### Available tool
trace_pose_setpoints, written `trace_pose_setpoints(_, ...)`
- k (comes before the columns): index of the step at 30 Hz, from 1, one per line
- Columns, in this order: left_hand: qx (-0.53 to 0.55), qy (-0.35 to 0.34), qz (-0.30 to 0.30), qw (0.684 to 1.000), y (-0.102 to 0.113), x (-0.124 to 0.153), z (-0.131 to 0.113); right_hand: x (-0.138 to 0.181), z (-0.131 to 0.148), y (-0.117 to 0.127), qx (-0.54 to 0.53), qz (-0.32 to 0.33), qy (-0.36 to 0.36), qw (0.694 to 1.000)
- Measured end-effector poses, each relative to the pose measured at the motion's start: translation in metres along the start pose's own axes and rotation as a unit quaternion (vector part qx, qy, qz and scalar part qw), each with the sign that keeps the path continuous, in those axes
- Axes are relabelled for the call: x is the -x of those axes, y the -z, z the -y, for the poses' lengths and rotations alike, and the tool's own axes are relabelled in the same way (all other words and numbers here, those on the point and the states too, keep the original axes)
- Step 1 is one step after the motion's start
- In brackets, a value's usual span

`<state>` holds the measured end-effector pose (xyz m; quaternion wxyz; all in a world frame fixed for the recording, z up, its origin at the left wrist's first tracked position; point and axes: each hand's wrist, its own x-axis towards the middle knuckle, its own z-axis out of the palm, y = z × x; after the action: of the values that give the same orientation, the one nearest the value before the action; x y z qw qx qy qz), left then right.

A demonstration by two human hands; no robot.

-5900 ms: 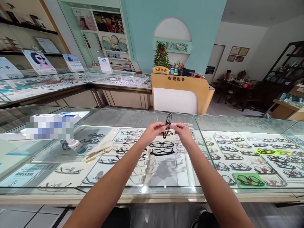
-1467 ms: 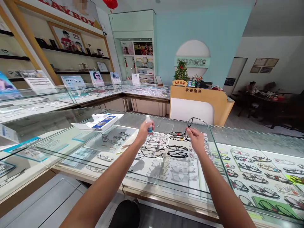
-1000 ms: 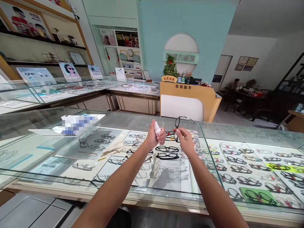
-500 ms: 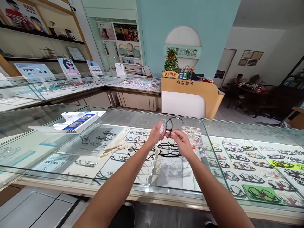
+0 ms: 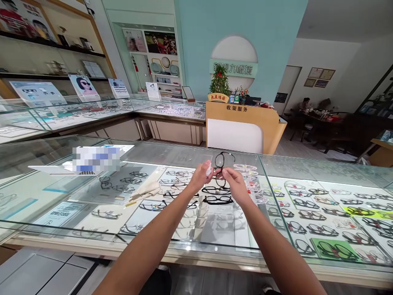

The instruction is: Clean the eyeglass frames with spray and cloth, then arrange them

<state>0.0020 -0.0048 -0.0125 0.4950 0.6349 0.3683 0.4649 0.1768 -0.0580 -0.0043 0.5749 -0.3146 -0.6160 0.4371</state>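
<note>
My right hand (image 5: 236, 184) pinches a pair of black-rimmed eyeglasses (image 5: 220, 160) by the middle, turned so that one lens stands above the other. Close on its left, my left hand (image 5: 200, 177) is closed round a small white object (image 5: 208, 169), mostly hidden by the fingers; its kind cannot be made out. Both hands are above the glass display counter (image 5: 187, 241). Beneath them, black eyeglasses (image 5: 217, 199) and other frames lie inside the case. A crumpled beige cloth (image 5: 146, 189) rests to the left of my left hand.
A white and blue box (image 5: 96, 159), partly blurred, stands on the counter at the left. More eyeglasses (image 5: 325, 230) fill the case at the right. Beyond are a wooden cashier desk (image 5: 272, 131) with a plant (image 5: 219, 82), and a person (image 5: 305, 103) seated far back.
The view has turned slightly, so everything sits a little further left. Both hands keep their holds, with almost no movement of the eyeglasses.
</note>
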Motion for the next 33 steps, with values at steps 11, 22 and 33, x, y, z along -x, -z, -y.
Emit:
trace_pose_setpoints(11,-0.075,-0.026,0.089,0.993,-0.01,0.009,-0.001,-0.005,-0.002,0.006,-0.059,-0.067,-0.025,0.996)
trace_pose_setpoints(22,-0.131,-0.083,-0.314,0.937,0.088,-0.022,0.001,-0.005,-0.004,0.012,-0.065,-0.073,-0.041,0.994)
trace_pose_setpoints(33,-0.281,0.077,-0.413,0.863,0.198,0.016,0.045,-0.006,-0.011,0.016,-0.068,-0.085,-0.049,0.993)
